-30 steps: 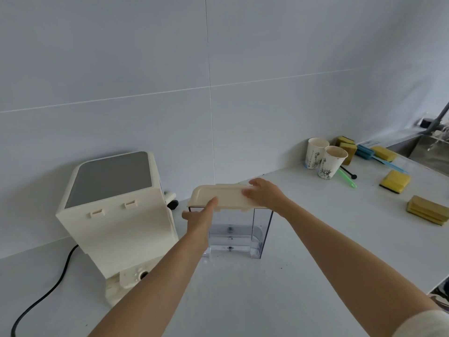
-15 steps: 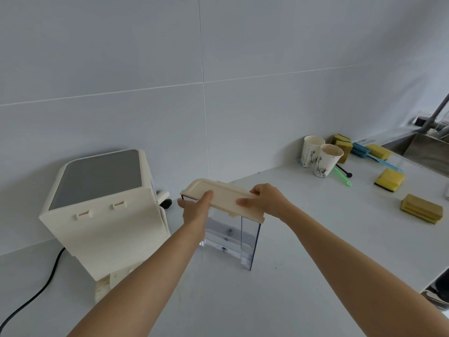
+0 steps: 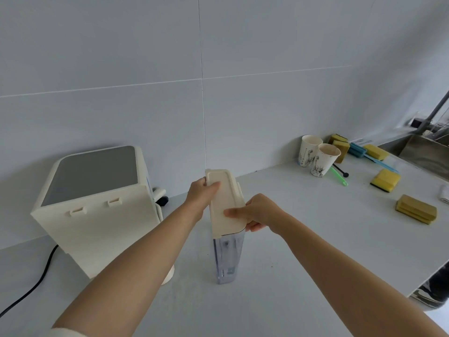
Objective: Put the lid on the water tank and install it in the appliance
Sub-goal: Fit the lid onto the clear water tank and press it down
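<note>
A clear plastic water tank (image 3: 227,257) stands upright on the white counter, its narrow end facing me. A cream lid (image 3: 226,205) sits on top of it. My left hand (image 3: 201,194) grips the lid's far left edge, thumb on top. My right hand (image 3: 258,212) holds the lid's near right corner and the tank's upper side. The cream appliance (image 3: 97,205) with a grey top stands just left of the tank, its back panel with two small tabs facing me.
A black power cord (image 3: 36,283) runs from the appliance to the left. Two paper cups (image 3: 315,156), several yellow sponges (image 3: 386,180), a green stick and a blue brush lie at the right. A metal sink (image 3: 427,154) sits far right. The counter edge drops off at lower right.
The tank with its lid has been turned from broadside to end-on toward me. Both hands stayed on the lid and moved with it. The view has shifted slightly.
</note>
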Tool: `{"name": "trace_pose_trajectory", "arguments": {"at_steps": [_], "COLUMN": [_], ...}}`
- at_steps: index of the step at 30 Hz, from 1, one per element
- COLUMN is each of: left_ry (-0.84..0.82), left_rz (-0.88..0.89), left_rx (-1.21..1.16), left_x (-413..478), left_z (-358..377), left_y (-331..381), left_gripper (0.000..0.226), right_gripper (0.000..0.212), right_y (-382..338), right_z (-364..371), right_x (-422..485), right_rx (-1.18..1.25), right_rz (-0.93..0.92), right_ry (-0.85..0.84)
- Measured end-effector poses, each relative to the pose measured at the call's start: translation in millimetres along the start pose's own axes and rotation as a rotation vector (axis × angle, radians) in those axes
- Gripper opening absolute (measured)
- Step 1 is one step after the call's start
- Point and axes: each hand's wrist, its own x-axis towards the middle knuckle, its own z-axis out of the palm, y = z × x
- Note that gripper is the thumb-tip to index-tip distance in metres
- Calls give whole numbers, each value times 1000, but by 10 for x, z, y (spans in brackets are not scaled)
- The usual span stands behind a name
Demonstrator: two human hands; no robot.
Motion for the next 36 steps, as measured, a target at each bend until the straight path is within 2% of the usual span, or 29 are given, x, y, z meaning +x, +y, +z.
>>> {"name": "trace_pose_trajectory", "arguments": {"at_steps": [2,6,9,11,13,16,18,23,28,36], "left_ry": [-18,-57,-99,-148,-165,-98,-56,7,40,24], "left_rz": [21,46,29,1,-24,-46,-26,34,76,74], "left_rx": [68,179,205,192,174,203,266,405,605,657], "left_x": [9,-14,-100,-162,-231,-316,-380,-537,-594,-552], "left_z": [17,36,30,10,-11,-11,15,116,150,119], "left_y": [32,94,114,119,135,127,76,-82,-159,-149], "left_gripper": [33,36,41,42,45,71,81,91,91,88], "right_gripper": [54,55,52,56,57,56,60,54,50,49], "right_y": [-10,-4,-38,-94,-160,-251,-307,-430,-514,-555], "right_z": [49,92,16,-95,-219,-342,-349,-198,-93,-59], "right_x": [-17,-50,-52,-2,67,129,181,379,452,486], "right_rx": [21,53,-112,-204,-261,-251,-274,-433,-518,-598], "right_rz": [22,34,5,-17,-75,-195,-255,-344,-376,-350], "right_ry": [-37,-95,-122,-68,57,181,168,88,-2,14]}}
